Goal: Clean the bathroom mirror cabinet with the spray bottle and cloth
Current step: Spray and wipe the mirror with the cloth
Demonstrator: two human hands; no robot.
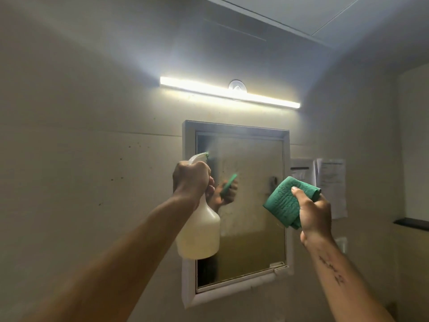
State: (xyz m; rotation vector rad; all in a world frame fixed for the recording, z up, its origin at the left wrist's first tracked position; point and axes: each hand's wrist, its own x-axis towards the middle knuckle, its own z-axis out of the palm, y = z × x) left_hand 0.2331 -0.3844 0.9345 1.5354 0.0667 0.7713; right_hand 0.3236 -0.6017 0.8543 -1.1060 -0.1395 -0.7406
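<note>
The left hand (190,176) is gripping the neck of the spray bottle (199,231), fingers curled round it just under the trigger head, and a fine mist is leaving the green nozzle toward the upper left of the mirror cabinet (239,205), which is hanging on the wall directly ahead; the bottle is looking like thin translucent plastic, partly filled with pale liquid, so it is probably moderately heavy low down and hanging steadily from the neck, the natural place to hold it, though a wet neck could be turning slippery; the right hand (314,213) is pinching the folded green cloth (286,201), thumb pressing on the front and the other fingers wrapped behind, held up just in front of the cabinet's right side and not visibly touching the glass; the cloth is appearing soft, light and limp, so it is likely needing a flat palm behind it to wipe well; the glass is fragile and is calling for even, moderate pressure; the trigger finger is hiding behind the hand, so whether it is squeezing cannot be told; the mirror is hazy and streaked, its reflection dim; a small fitting on its right edge is too blurred to identify, and the papers (330,180) on the wall beyond are unreadable.
</note>
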